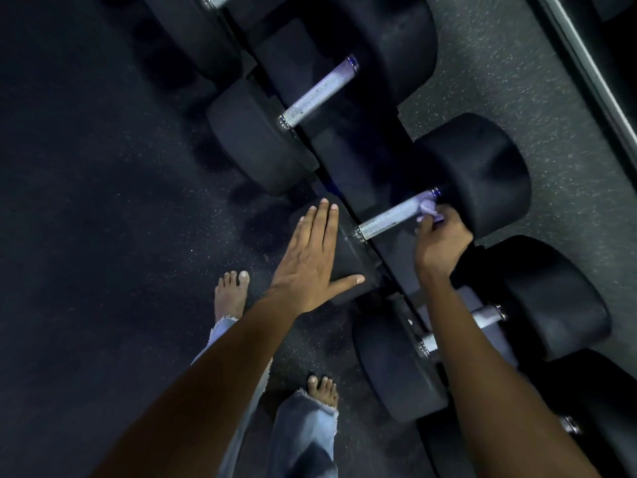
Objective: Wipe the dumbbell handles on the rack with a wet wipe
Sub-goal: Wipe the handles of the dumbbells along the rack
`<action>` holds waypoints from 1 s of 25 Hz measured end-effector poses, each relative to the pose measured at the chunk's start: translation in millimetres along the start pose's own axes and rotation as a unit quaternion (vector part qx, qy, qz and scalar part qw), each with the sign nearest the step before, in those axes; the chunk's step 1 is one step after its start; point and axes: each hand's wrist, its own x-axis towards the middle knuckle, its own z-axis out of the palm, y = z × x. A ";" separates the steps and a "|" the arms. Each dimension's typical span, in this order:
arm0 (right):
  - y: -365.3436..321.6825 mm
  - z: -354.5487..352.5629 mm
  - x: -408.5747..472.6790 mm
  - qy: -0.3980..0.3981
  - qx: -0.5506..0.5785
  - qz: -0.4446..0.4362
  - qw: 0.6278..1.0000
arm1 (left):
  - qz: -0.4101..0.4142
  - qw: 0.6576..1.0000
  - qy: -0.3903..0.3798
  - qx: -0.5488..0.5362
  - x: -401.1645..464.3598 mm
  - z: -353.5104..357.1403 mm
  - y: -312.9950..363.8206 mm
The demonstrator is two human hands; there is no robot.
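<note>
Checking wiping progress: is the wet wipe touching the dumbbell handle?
Touching. The head view shows the pale crumpled wet wipe, held by the right hand, pressed onto the knurled metal dumbbell handle.

Gym, free-weights area: row of black rubber dumbbells (372, 139) w/ knurled steel handles (319, 94) on a low rack (348, 174), speckled rubber flooring (537, 108).
</note>
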 end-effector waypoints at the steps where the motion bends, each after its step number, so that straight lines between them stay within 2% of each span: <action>1: -1.9 -1.0 1.7 0.006 -0.010 0.002 1.000 | 0.001 1.000 -0.004 -0.001 0.0 -0.5 -0.4; 6: -6.3 2.1 -15.5 -0.045 -0.046 0.025 0.998 | 0.003 1.000 0.005 0.000 -0.5 -0.6 0.2; 12: -8.2 19.7 -51.4 -0.202 0.039 0.048 0.977 | -0.002 1.000 0.002 0.002 0.2 0.7 0.7; 14: -7.8 18.4 -53.9 -0.193 0.059 0.060 0.978 | -0.003 1.000 0.001 -0.003 0.2 0.3 0.9; 16: -2.9 20.1 -40.8 -0.105 0.085 0.134 0.982 | 0.000 1.000 0.000 0.002 0.2 -0.8 1.1; 17: 0.5 22.1 -28.7 -0.053 0.145 0.209 0.966 | 0.000 1.000 -0.001 0.006 0.3 -0.7 0.9; 19: 1.0 23.8 -4.2 0.008 0.332 0.345 0.878 | 0.002 1.000 -0.001 0.008 -0.2 -0.5 -0.1; 20: 0.7 22.1 6.5 0.014 0.386 0.382 0.840 | 0.003 1.000 0.003 0.008 -0.1 -0.4 -0.1; 25: -7.8 26.7 21.6 -0.054 0.506 0.464 0.725 | 0.004 1.000 0.017 0.004 0.0 1.6 -0.6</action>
